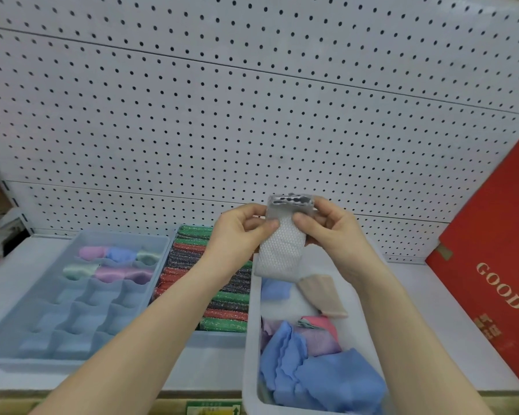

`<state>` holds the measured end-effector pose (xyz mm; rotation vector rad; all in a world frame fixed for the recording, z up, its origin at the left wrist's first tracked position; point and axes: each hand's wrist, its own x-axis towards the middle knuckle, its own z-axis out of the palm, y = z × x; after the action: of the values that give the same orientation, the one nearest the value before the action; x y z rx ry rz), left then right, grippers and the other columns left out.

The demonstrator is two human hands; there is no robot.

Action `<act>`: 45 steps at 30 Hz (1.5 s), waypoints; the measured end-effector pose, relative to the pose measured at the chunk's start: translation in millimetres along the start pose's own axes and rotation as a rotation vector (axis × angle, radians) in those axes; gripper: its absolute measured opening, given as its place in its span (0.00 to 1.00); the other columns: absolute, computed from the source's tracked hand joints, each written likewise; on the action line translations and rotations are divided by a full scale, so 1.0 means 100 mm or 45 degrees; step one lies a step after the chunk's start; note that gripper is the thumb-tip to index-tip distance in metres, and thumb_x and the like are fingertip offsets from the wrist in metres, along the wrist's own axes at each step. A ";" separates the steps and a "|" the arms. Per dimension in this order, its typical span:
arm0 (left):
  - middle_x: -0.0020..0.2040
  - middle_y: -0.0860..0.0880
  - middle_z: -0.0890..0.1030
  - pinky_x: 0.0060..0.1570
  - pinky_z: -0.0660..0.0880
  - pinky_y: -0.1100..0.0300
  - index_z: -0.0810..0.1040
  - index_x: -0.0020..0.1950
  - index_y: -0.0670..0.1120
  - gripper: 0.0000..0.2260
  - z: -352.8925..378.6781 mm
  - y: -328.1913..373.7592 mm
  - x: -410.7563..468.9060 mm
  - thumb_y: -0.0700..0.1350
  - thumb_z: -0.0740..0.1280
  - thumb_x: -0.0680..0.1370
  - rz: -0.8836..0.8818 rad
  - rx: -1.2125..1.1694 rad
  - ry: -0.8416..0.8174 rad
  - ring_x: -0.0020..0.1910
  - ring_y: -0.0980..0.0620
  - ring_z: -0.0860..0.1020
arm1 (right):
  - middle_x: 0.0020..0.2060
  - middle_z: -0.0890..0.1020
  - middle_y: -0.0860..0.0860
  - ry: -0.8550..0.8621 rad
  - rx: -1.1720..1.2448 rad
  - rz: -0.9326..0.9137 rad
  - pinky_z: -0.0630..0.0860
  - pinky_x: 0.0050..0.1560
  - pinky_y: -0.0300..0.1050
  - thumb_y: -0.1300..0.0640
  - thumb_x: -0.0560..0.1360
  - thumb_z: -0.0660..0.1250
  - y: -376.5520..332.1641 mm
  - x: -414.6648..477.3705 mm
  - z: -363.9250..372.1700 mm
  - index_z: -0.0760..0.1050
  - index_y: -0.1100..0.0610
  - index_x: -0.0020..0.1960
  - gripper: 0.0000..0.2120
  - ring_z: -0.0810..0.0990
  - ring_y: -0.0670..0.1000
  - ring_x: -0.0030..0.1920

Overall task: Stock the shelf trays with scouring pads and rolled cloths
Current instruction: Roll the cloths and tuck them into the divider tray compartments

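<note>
Both hands hold a folded grey textured cloth upright above the shelf. My left hand pinches its left edge and my right hand grips its upper right side. Below it stands a white tray with loose blue, pink, purple and beige cloths. A blue divided tray at the left has several rolled pastel cloths in its far compartments. Between the two trays lie rows of sparkly green, red and dark scouring pads.
A white pegboard wall backs the shelf. A red box printed "GOOD" leans at the right. The white shelf surface runs between the white tray and the box. A green price label sits on the front edge.
</note>
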<state>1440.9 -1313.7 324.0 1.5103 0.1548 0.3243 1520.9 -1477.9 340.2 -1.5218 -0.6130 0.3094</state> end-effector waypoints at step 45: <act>0.54 0.46 0.84 0.56 0.79 0.52 0.79 0.59 0.43 0.10 0.00 0.05 0.01 0.42 0.66 0.79 -0.106 -0.447 -0.182 0.53 0.48 0.83 | 0.30 0.79 0.52 0.218 -0.350 -0.022 0.67 0.38 0.42 0.56 0.70 0.77 -0.06 0.00 0.15 0.74 0.54 0.49 0.14 0.71 0.46 0.30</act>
<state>1441.1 -1312.9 328.6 1.1711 0.0433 0.1654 1511.6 -1466.1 345.2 -1.7844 -0.5485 0.0810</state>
